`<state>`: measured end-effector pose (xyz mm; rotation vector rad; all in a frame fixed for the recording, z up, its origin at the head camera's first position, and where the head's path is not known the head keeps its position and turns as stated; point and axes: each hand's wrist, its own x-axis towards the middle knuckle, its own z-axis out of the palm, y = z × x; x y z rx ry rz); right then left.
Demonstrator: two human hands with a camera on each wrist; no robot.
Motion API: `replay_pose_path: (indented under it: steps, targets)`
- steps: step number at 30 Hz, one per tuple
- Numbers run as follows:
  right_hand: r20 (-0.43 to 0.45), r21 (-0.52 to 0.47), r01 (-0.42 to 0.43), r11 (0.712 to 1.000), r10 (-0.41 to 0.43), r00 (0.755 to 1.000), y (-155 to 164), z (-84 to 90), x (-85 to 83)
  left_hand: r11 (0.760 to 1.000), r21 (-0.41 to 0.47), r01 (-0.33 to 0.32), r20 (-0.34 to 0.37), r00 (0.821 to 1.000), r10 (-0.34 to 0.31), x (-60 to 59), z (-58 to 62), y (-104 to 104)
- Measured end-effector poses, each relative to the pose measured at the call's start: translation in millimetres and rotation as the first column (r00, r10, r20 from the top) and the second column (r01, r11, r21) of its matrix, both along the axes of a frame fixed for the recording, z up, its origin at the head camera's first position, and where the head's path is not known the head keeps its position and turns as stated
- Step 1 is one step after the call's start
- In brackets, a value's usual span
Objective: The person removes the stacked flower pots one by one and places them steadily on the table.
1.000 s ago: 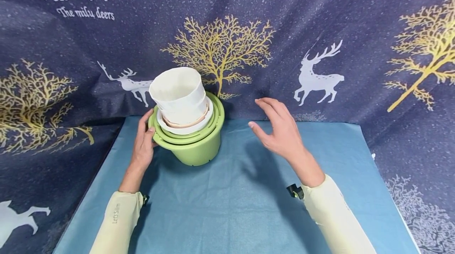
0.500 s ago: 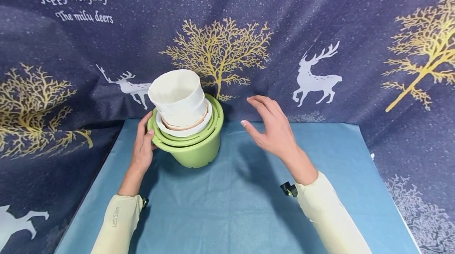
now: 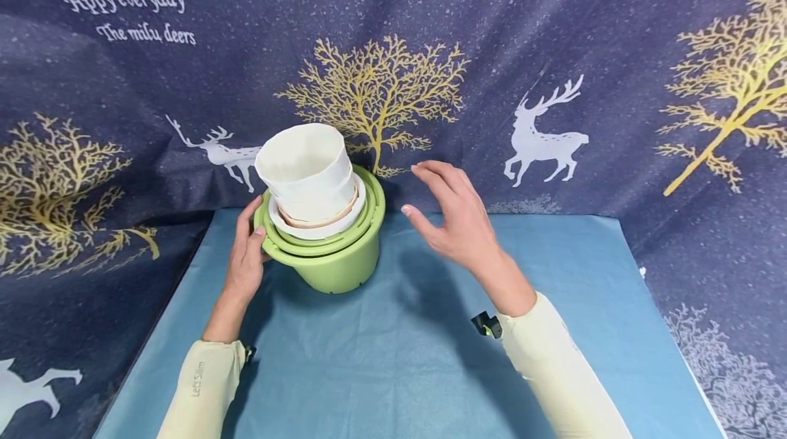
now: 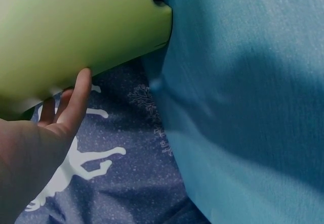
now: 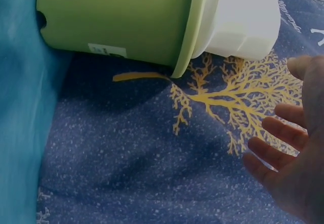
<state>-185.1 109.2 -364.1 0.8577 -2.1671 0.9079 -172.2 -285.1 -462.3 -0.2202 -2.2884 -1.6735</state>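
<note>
A stack of nested flowerpots stands at the back left of the table. Outermost is a green flowerpot (image 3: 338,272), with another green rim inside it. Above these come a white rim (image 3: 328,229), a thin peach rim (image 3: 316,222) and a tall white pot (image 3: 313,196) on top. My left hand (image 3: 246,268) holds the outer green pot at its left side, thumb at the rim; in the left wrist view its fingers touch the green wall (image 4: 76,27). Right of the stack, my right hand (image 3: 458,220) hovers with fingers spread, apart from the pots and holding nothing.
Blue cloth (image 3: 369,371) covers the table. Behind it hangs a dark blue curtain (image 3: 233,70) printed with deer and golden trees, close behind the stack. A pale label (image 5: 107,49) shows on the green pot in the right wrist view.
My right hand has moved left, closer to the stack. The left hand stays at the green flowerpot, and the pots keep their place on the table.
</note>
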Motion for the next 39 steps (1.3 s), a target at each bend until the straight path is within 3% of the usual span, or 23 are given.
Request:
replay_pose_path:
  steps: [15,39]
  targets:
    - [-0.061,-0.003,-0.054,0.999,0.053,0.997,-16,12.3,-3.5,1.000,-0.013,0.014,0.009,1.000,-0.014,-4.8,0.3,-1]
    - [-0.064,0.045,-0.119,0.992,0.122,0.990,-43,23.9,-9.0,1.000,0.009,0.024,0.029,0.999,-0.024,-2.4,0.2,-1]
